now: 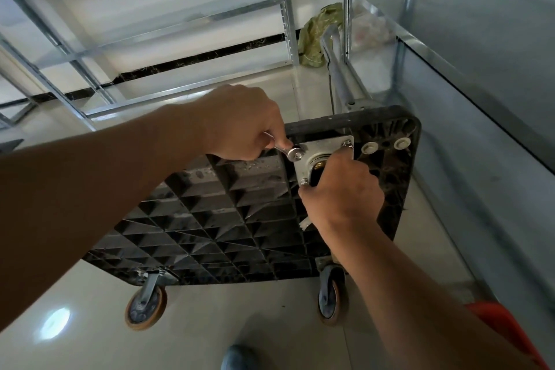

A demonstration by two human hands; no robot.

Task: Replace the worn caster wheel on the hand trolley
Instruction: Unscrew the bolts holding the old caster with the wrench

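The black plastic trolley deck [228,219] lies upside down on the floor, ribbed underside up. A silver caster mounting plate [326,149] sits near its far right corner with nuts at its corners. My left hand [240,123] grips a small silver wrench [285,150] whose head sits on the plate's left nut. My right hand [339,192] wraps around the caster below the plate, hiding the wheel. Two orange-rimmed caster wheels stand at the near edge, one at the left [145,305] and one at the right [332,297].
Metal shelving frames [285,9] stand behind and to the right. The trolley's folded handle [336,69] points away, beside a green bag [318,36]. Two white bolt caps [386,146] sit at the deck's far corner. My shoe [237,357] is at the bottom.
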